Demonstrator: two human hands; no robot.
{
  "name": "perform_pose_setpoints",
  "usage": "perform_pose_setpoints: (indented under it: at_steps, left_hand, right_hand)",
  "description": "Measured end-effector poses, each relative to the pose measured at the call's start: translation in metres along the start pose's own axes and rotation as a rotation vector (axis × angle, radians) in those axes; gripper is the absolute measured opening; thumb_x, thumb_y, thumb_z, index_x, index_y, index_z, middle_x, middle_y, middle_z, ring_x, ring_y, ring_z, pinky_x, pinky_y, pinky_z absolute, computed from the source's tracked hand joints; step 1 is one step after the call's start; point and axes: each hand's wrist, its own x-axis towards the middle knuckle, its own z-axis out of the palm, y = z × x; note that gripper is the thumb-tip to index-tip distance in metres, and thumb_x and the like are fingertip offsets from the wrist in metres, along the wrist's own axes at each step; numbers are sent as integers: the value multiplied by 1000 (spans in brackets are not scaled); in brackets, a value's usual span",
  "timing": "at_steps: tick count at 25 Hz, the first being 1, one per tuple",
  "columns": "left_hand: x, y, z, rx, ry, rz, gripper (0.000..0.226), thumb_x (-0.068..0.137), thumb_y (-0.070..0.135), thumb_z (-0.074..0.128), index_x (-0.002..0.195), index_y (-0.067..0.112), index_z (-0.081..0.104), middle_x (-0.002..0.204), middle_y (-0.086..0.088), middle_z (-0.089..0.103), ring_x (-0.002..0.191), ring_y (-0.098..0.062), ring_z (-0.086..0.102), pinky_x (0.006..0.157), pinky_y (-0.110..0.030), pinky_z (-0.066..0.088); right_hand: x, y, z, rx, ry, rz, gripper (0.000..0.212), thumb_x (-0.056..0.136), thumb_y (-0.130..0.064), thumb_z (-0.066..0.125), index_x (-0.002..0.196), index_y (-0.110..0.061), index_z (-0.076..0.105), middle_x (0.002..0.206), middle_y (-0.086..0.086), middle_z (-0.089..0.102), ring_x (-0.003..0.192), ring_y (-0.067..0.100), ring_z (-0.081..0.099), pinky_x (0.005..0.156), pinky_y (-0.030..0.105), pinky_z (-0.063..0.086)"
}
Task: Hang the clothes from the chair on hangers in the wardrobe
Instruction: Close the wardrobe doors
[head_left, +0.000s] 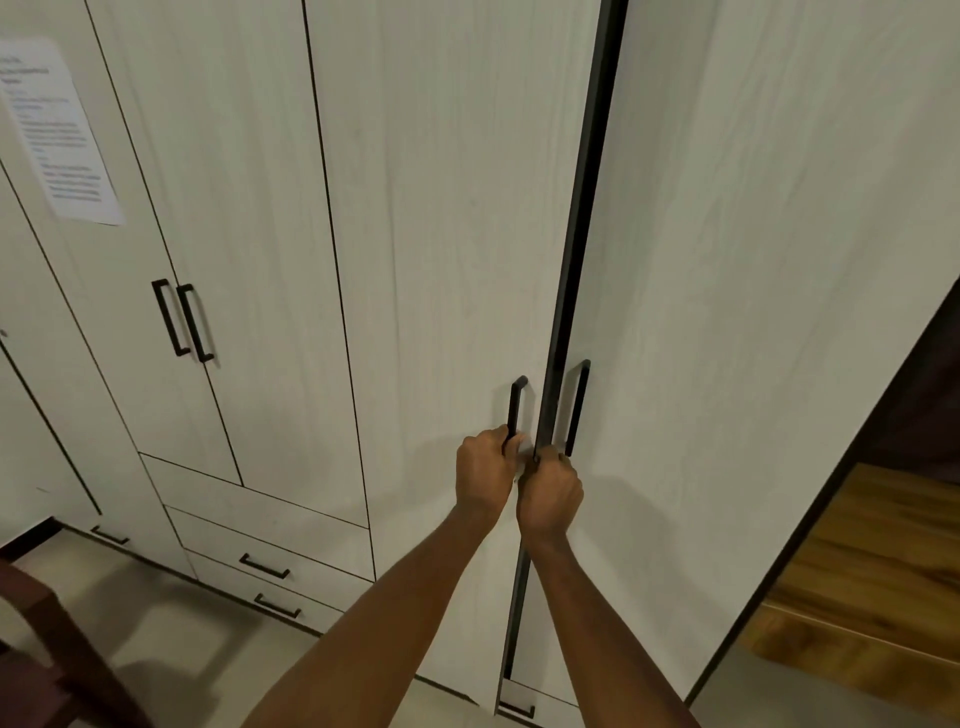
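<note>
1. Left hand grips the left door handle of the wardrobe; right hand curls round the right handle.
2. Doors are barely cracked, nothing's hung yet.
3. Chair sits bottom-left of the wardrobe, clothes not visible.

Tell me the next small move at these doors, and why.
Probably pull both doors outward. The left hand grips the left handle, the right hand curls by the right handle, and only a dark gap shows between the doors, so the wardrobe is barely open.
</note>
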Motion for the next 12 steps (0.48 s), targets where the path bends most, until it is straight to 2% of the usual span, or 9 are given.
perform_pose_setpoints:
  at_steps: [6,9,12]
  left_hand:
    - [22,2,23,35,2,23,34,101,37,58,103,9,76,88,-7,77,72,-18,71,70,-19,52]
    - [29,3,32,14,14,38,35,101,38,58,100,8,77,85,-6,77,71,-18,71,71,-25,58]
    - [37,4,40,17,18,33,36,101,37,59,89,7,75,76,-6,74,62,-15,66,65,-26,56]
  right_hand:
    - [29,14,10,-25,-3,-29,17,75,6,82,70,-3,69,63,11,68,49,26,65,47,26,45]
    - [37,17,14,-87,15,-71,23,68,9,86,67,-3,67,58,11,66,43,25,62,41,26,46]
    - [47,18,14,-122,29,-109,29,60,9,90,61,-5,65,51,8,62,37,23,59,37,24,42]
